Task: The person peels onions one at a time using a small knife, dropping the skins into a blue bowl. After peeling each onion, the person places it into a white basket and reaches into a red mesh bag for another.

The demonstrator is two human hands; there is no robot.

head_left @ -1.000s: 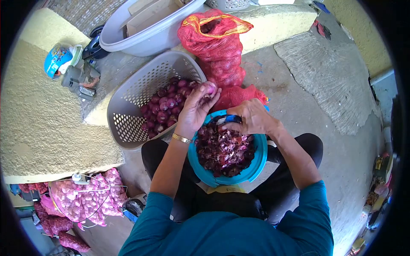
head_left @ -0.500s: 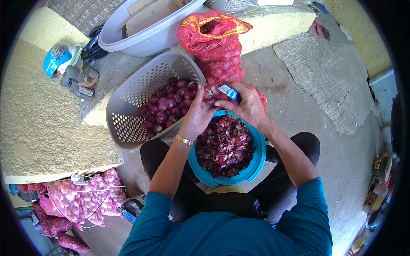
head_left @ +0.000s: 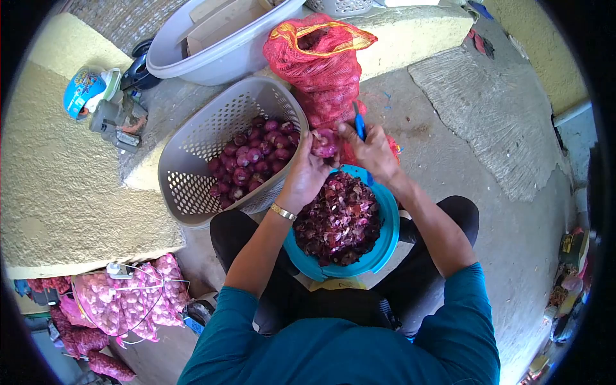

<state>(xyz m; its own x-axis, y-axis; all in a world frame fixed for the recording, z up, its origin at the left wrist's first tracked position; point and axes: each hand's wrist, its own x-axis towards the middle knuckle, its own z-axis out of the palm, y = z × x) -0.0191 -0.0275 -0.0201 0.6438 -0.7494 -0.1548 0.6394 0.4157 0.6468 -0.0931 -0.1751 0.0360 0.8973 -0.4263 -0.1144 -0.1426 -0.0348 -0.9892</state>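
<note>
Head view: your left hand (head_left: 307, 172) pinches an onion (head_left: 324, 142) just by the bowl (head_left: 387, 239) so skins can fall in, and your right hand (head_left: 373, 155) has its fingers squeezed round the knife (head_left: 359, 127).

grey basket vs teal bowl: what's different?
Shape: the grey basket is rectangular with perforated walls; the teal bowl is round with solid walls.
Pose: the basket is tilted toward the person; the bowl sits level between the legs.
Contents: the basket holds whole purple onions; the bowl holds loose dark skins.
Shared: both are open-topped and close to the left hand, holding an onion, and the right hand, holding a knife.
</note>
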